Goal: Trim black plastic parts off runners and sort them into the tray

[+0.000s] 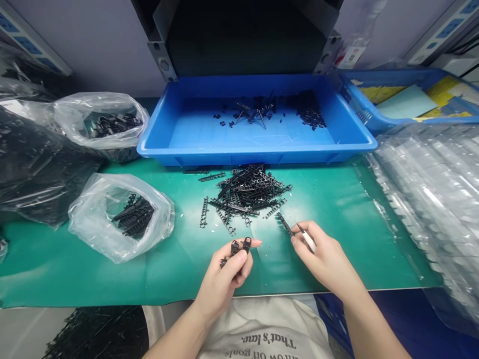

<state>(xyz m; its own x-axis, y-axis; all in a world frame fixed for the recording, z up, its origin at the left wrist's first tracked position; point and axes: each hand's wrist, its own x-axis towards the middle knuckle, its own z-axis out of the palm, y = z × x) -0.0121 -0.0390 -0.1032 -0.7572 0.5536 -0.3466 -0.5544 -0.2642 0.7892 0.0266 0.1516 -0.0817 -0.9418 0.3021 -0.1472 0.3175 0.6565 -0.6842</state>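
Note:
Near the table's front edge, my left hand (229, 267) is closed around a few small black plastic clips (241, 245), which stick up past the thumb and index finger. To its right, my right hand (324, 254) pinches one end of a black toothed plastic strip (285, 224). A thin pointed tool with a white handle (307, 239) also sits in that hand, its dark tip pointing up and away from me; its exact kind I cannot make out. Beyond both hands lies a pile of similar black plastic strips (249, 192), with a few loose around it.
A blue tray (258, 153) at the back holds small black parts. On the left stand two clear plastic bags of black pieces (121, 249) (101, 142). Stacked clear plastic trays (430, 199) and a blue basket (359, 107) occupy the right. A tub (152, 324) of black strips is below left.

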